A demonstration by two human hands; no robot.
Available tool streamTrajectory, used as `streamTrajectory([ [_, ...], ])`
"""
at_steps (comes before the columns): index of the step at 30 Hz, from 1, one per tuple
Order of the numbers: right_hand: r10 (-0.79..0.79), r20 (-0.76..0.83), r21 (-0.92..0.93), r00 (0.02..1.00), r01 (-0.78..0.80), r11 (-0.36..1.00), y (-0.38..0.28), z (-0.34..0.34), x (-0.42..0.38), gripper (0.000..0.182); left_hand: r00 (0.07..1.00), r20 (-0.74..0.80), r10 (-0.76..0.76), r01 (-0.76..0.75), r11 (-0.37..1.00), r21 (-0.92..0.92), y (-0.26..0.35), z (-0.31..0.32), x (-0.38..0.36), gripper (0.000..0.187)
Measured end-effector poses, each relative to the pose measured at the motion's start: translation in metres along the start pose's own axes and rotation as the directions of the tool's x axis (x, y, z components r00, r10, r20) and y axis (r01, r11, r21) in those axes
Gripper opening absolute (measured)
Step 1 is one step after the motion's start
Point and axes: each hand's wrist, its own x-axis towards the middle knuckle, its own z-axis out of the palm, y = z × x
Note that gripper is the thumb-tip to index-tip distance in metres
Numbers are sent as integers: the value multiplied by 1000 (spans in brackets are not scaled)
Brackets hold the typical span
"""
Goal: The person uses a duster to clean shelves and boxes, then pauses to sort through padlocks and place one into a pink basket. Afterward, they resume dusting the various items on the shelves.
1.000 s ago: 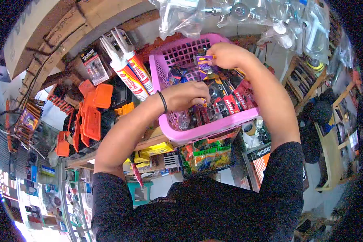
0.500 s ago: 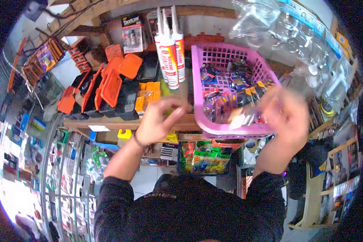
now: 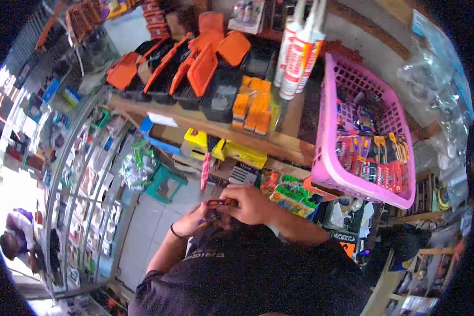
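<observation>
Close in front of my chest, my left hand is closed around small dark purple-and-yellow packets. My right hand meets it from the other side, its fingers pinching the same packets near their top edge. How many packets there are is hidden by the fingers. Up to the right, a pink plastic basket sits tilted in view on the wooden shelf. Inside it lie rows of small packets, among them red packets at the front and purple and yellow-black ones behind.
White sealant tubes stand on the shelf left of the basket, beside orange boxes and black bins with orange lids. Below are yellow boxes and a green stool. Another person is at far left.
Both hands have come down from the shelf and basket to my chest and now hold packets together. The view has turned, so the basket appears farther right.
</observation>
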Motion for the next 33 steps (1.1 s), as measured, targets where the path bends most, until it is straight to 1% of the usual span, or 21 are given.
streamTrajectory([
  [1,50,-17,79,999,-48,996,2,7,1,16,1000,-2,18,-18,989,-147,-11,-5,-1,63],
  [3,185,-4,275,983,-176,945,8,18,3,15,998,-64,-25,11,977,-212,-13,-12,-6,62],
  [4,178,-35,317,983,-158,935,25,28,1,15,992,-110,-61,30,965,-260,-15,-15,-9,61],
  [6,310,-144,409,940,-229,883,48,47,1,15,986,-156,-59,2,941,-338,-24,-28,-15,60],
  [8,572,-86,529,815,-449,720,58,56,-2,17,994,4,108,-97,903,-418,-43,-56,-20,63],
  [9,615,-65,615,786,-454,645,66,65,-3,25,992,-125,32,-76,927,-368,-42,-60,-24,66],
  [13,679,-208,708,703,-371,601,118,119,0,34,991,-120,55,-108,864,-491,-104,-133,-33,65],
  [14,709,-203,741,676,-367,562,135,139,2,37,993,-111,25,-76,872,-483,-125,-150,-43,65],
  [16,764,-207,873,611,-237,426,140,165,17,45,987,-83,136,-159,800,-578,-161,-181,-51,62],
  [17,774,-197,899,602,-205,388,144,171,24,46,990,-97,104,-141,787,-601,-176,-192,-63,59],
  [18,735,-227,915,639,-119,386,137,172,36,47,990,-102,93,-137,769,-625,-186,-192,-81,59],
  [20,667,-165,947,726,-73,314,145,165,61,43,989,-128,75,-147,608,-780,-188,-194,-112,58],
  [22,732,-158,956,663,-83,281,139,145,90,39,989,-126,75,-146,587,-796,-194,-195,-143,59],
  [24,763,-269,906,588,-114,407,142,133,106,31,993,-103,58,-117,586,-802,-206,-202,-163,60],
  [25,718,-310,870,624,-120,479,142,136,108,24,991,-108,77,-133,578,-805,-210,-212,-164,60],
  [26,717,-301,866,629,-135,482,144,145,106,24,985,-155,74,-169,578,-798,-218,-222,-169,60],
  [28,670,-296,906,681,-22,423,135,182,88,16,975,-215,50,-205,565,-799,-223,-227,-184,61],
  [30,760,-180,955,624,-75,287,100,232,55,15,934,-345,94,-328,612,-720,-213,-237,-191,61],
  [31,779,-93,939,620,-205,275,89,254,30,13,934,-307,182,-354,595,-721,-223,-250,-193,59],
  [32,817,18,970,576,-207,125,84,278,5,10,933,-312,179,-356,588,-727,-220,-252,-196,59],
  [33,802,17,960,597,-233,153,91,304,-27,15,912,-397,104,-376,602,-705,-213,-252,-199,58],
])
